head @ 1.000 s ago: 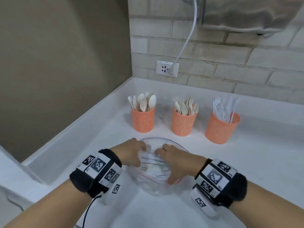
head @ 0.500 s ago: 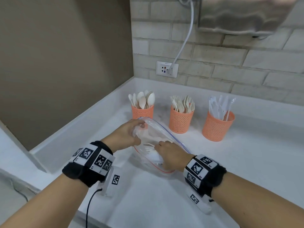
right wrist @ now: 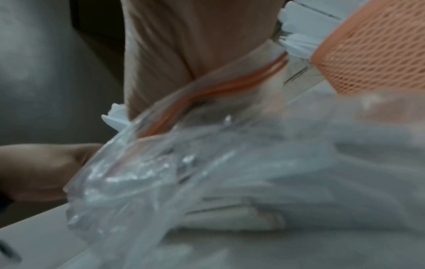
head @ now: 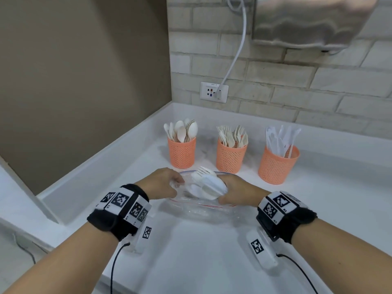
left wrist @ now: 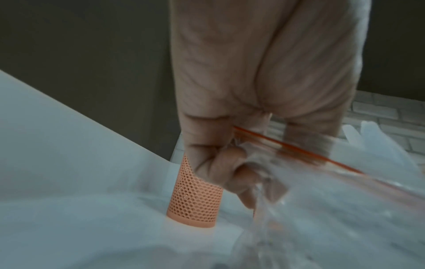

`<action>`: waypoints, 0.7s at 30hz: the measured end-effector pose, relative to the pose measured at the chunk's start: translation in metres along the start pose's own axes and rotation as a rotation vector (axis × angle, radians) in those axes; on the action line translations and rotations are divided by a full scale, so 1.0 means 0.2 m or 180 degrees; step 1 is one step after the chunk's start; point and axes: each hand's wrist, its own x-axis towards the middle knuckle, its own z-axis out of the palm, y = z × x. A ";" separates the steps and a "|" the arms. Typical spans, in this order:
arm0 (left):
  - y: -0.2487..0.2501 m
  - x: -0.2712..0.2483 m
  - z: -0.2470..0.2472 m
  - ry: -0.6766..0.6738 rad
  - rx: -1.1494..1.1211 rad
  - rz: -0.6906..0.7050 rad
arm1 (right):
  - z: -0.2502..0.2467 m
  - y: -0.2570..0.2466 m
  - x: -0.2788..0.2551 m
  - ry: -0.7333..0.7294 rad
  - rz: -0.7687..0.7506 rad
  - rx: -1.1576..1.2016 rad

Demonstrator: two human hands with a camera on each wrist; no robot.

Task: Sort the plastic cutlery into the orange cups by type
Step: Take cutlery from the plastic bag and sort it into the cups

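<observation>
On the white counter [head: 212, 251], near its back corner, the left hand [head: 163, 183] pinches the bag [head: 203, 211]; the right hand [head: 237, 192] grips a cutlery bundle [head: 209, 185]. Lift straight out, bag mouth held wide.

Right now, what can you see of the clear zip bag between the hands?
The clear zip bag is thin, crinkled see-through plastic with a red zip strip along its open mouth. It lies slumped on the white counter, mouth facing the orange cups. The left hand pinches its rim; the right hand draws a bunch of white cutlery out of it.
</observation>
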 end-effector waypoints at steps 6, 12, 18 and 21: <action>0.03 0.05 0.01 0.0753 -0.0280 0.0080 | -0.05 0.04 -0.05 -0.0427 0.0084 0.0648; 0.10 0.07 0.01 0.0836 0.0105 0.0220 | -0.10 0.06 -0.07 -0.0100 0.0035 0.1573; 0.15 0.03 0.02 -0.0289 0.1329 -0.0251 | -0.16 0.02 -0.04 0.0702 -0.0102 0.2615; 0.27 0.00 0.00 0.0187 0.1162 0.0065 | -0.17 0.00 -0.01 0.1160 -0.0066 0.2935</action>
